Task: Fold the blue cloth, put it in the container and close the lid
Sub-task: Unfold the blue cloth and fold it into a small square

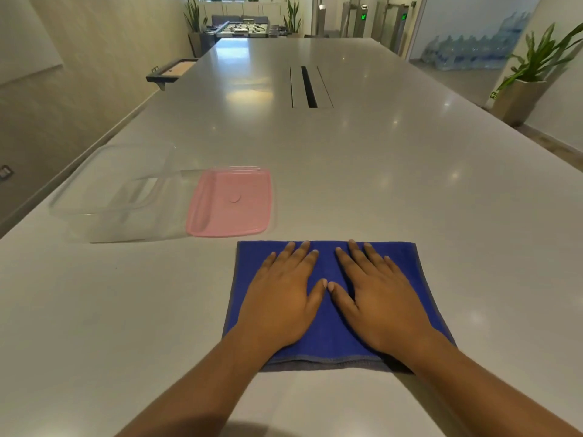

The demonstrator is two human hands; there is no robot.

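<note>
The blue cloth (328,339) lies folded into a rectangle on the grey table, near its front edge. My left hand (280,298) rests flat on the cloth's left half, fingers spread. My right hand (375,298) lies flat on the right half; the two thumbs almost touch. Neither hand grips anything. The clear plastic container (113,190) stands open and empty to the far left of the cloth. Its pink lid (232,203) lies flat on the table, right beside the container and just beyond the cloth's left corner.
The long grey table (410,184) stretches far ahead, with a cable slot (309,86) in its middle. A dark tray-like object (170,72) sits at the far left edge. Potted plants (533,74) stand off the table to the right.
</note>
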